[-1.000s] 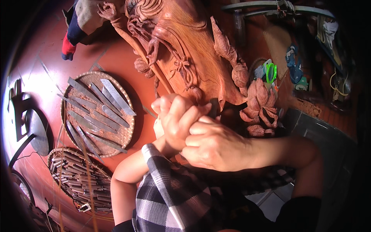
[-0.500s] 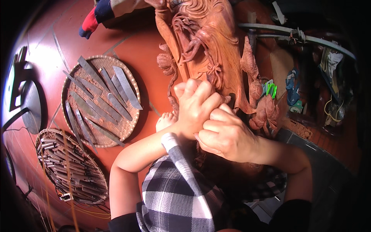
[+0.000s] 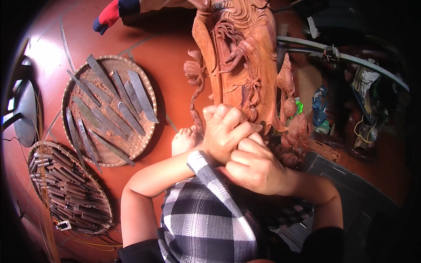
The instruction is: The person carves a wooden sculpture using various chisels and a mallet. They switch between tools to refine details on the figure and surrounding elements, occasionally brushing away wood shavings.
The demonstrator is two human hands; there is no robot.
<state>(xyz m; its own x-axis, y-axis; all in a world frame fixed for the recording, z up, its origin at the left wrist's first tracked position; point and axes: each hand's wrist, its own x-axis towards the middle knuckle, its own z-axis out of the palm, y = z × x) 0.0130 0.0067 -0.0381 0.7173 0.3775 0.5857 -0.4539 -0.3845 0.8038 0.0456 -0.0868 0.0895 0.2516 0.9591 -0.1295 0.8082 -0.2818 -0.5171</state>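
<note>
My left hand [image 3: 226,131] is closed, fingers curled, in front of the lower end of a reddish-brown wood carving [image 3: 239,92]. Pressed against it from the right is my right hand [image 3: 256,165], its fingers also curled tight. Whatever the two fists grip, if anything, is hidden by the fingers. The carving has flowing folds, a carved hand and small flowers in relief. Carved buds and a twisting stem [image 3: 196,105] stand out along its left side, and more carved leaves [image 3: 297,131] lie just right of my hands.
At left, a round woven tray [image 3: 153,87] bears several flat metal blades. Below it, a second basket [image 3: 109,210] is packed with slim chisel-like tools. A bare foot [image 3: 184,139] rests by my left wrist. A bowed metal strip [image 3: 351,56] and clutter lie at right.
The view has shifted, so the carving sits farther right and the trays farther left. Both hands stay clenched together, slightly lower in the picture.
</note>
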